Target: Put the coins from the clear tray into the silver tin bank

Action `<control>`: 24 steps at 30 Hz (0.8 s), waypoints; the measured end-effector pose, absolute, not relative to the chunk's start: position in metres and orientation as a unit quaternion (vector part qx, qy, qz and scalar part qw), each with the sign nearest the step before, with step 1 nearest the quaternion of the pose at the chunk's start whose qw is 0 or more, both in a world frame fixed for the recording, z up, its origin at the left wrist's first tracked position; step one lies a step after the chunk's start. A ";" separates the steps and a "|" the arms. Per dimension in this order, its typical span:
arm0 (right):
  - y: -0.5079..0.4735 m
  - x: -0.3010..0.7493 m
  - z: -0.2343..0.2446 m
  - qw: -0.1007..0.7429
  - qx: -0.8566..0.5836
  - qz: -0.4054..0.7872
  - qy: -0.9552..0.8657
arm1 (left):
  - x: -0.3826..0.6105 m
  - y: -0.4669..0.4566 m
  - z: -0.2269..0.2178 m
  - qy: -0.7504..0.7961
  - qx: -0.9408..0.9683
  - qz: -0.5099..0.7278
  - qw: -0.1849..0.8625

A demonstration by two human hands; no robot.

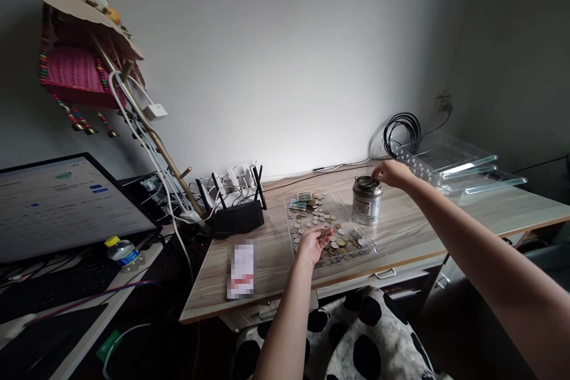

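Observation:
My left hand point(314, 243) is palm up and cupped over the near part of a clear plastic tray point(291, 237), with what look like a few coins in its curled fingers. Many loose coins point(341, 243) are spread across the tray, and folded banknotes point(305, 196) lie at its far end. To the right of the tray stands a silver metal can point(367, 205) with an open top. At the can's rim is my right hand point(392, 174), fingers pinched together and pointing down; anything between them is too small to make out.
A black router point(238, 218) with antennas stands left of the tray, a blurred-out paper point(241, 270) in front of it. Clear acrylic panels point(467, 169) and a coiled black cable point(402, 133) occupy the back right. A laptop point(66, 202) and bottle point(124, 254) are far left.

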State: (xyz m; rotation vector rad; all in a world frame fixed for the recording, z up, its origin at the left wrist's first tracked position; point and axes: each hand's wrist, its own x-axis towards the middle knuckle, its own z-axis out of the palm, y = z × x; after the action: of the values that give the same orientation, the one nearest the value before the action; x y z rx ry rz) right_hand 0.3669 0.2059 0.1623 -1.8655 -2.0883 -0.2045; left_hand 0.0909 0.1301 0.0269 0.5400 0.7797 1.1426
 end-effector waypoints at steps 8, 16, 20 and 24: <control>0.228 0.363 0.144 0.141 -0.613 -0.018 -0.777 | 0.088 0.131 0.027 0.371 0.251 0.532 0.719; 0.242 0.377 0.125 0.252 -0.531 0.024 -0.809 | 0.088 0.131 0.027 0.385 0.238 0.542 0.708; 0.243 0.380 0.120 0.285 -0.546 0.015 -0.787 | 0.088 0.132 0.026 0.378 0.240 0.545 0.709; 0.241 0.376 0.119 0.289 -0.550 0.010 -0.784 | 0.088 0.133 0.025 0.376 0.238 0.546 0.710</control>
State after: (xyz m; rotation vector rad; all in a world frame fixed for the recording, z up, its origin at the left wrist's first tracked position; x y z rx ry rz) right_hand 0.3758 0.2406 0.1186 -1.4680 -2.0913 0.0280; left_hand 0.0881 0.1326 0.0251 0.5277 0.8335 1.2116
